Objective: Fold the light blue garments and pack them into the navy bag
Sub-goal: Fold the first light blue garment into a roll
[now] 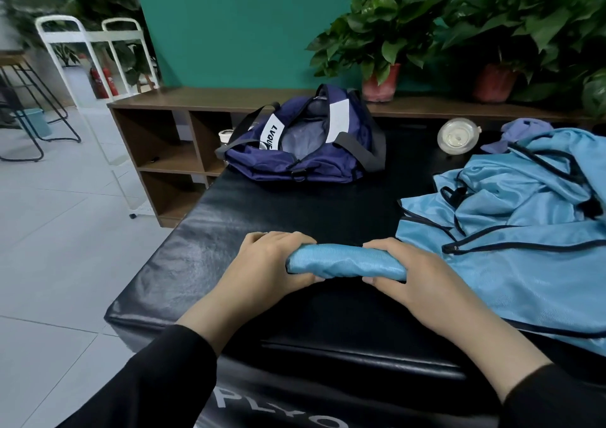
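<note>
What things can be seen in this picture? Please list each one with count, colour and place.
rolled garment: 1, light blue, near edge of the pad, held at both ends
loose garments: a pile, light blue with dark trim, right side
bag: 1, navy, unzipped, far end
pad: 1, black, underneath everything
round container: 1, clear, behind the pile
purple cloth: 1, far right
potted plants: 2, green in red pots, on the shelf
left hand: grips the roll
right hand: grips the roll
</note>
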